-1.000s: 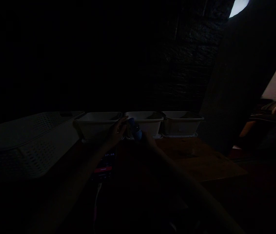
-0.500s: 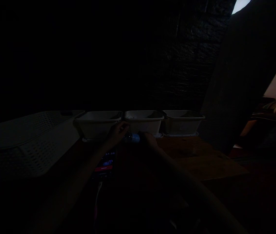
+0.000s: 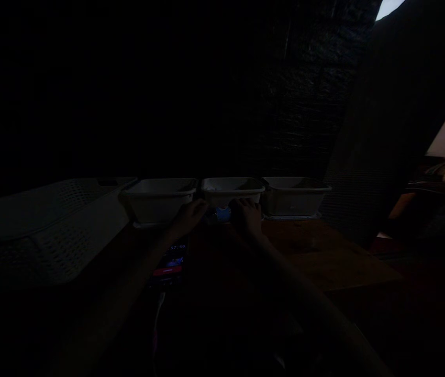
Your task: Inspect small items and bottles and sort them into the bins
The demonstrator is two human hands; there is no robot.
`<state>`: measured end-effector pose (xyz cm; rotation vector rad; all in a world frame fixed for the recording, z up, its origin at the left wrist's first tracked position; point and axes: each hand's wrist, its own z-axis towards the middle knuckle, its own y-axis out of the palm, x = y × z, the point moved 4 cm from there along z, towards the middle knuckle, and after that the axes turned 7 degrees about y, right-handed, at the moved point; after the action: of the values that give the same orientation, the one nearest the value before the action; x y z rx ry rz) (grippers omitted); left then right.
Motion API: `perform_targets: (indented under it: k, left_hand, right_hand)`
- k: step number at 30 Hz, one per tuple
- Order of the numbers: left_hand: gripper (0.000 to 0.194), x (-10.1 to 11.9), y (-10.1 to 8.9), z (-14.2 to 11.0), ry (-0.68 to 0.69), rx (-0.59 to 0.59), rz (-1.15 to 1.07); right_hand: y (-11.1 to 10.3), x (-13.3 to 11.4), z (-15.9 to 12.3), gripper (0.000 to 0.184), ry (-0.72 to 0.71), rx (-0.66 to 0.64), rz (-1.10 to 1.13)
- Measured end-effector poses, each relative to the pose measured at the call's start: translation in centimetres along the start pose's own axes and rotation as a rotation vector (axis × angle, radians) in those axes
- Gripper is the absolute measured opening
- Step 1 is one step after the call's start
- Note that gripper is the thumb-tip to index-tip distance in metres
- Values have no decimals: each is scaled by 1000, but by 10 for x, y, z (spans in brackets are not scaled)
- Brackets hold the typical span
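Note:
The scene is very dark. Between my hands lies what looks like a small clear plastic bottle with a blue label [image 3: 223, 214], on its side in front of the middle bin. Its right end is covered by my right hand [image 3: 247, 213], whose fingers curl round it. At the bottle's left end is my left hand [image 3: 191, 213], with fingers bent and drawn together. Whatever is between those fingertips is too dark to make out.
Three pale plastic bins, left [image 3: 159, 201], middle [image 3: 230, 197] and right [image 3: 297, 201], line the back of the wooden table [image 3: 324, 256]. A perforated basket [image 3: 49, 246] stands at left. A lit phone [image 3: 169, 267] with a cable [image 3: 158, 314] lies near my left forearm.
The bottle has shifted slightly right and up, and its blue label has turned. My right hand has moved right and up, showing more of its back. My left hand has dropped slightly.

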<state>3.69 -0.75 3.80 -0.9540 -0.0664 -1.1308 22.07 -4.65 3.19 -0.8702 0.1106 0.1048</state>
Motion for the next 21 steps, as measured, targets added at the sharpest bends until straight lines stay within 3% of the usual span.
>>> perform_targets:
  k: [5, 9, 14, 21]
  left_hand:
    - [44, -10, 6, -5, -94, -94, 6]
    - [43, -2, 2, -6, -70, -73, 21]
    - [39, 13, -3, -5, -45, -41, -4]
    - [33, 15, -7, -7, 82, 54, 27]
  right_hand:
    - [-4, 1, -1, 18, -33, 81, 6]
    - [-4, 1, -1, 18, -30, 109, 24]
    - [-2, 0, 0, 19, -10, 49, 84]
    - [2, -2, 1, 21, -8, -35, 152]
